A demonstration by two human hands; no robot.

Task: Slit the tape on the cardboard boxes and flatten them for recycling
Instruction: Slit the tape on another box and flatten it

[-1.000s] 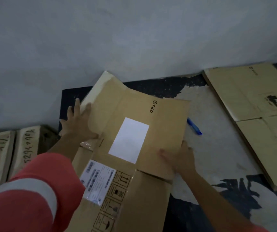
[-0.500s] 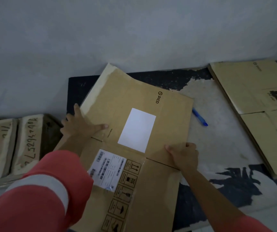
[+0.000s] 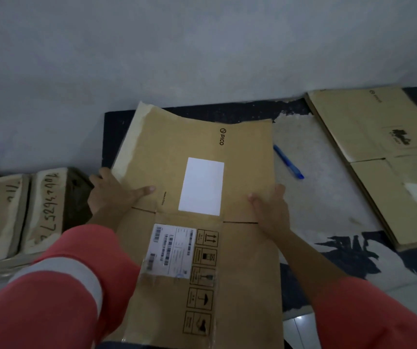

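Note:
A flattened brown cardboard box with a PICO logo, a white label and a barcode sticker lies on the dark worn table in front of me. My left hand holds its left edge, thumb stretched across the top face. My right hand grips its right edge, fingers curled over the rim near a flap crease. A blue pen-shaped cutter lies on the table just right of the box, apart from both hands.
A stack of flattened boxes lies at the right of the table. Several upright boxes with handwritten numbers stand at the left. A grey wall runs behind the table.
The box has settled flatter and squarer to me. My left hand slid down onto its left edge and my right hand closed over the right edge.

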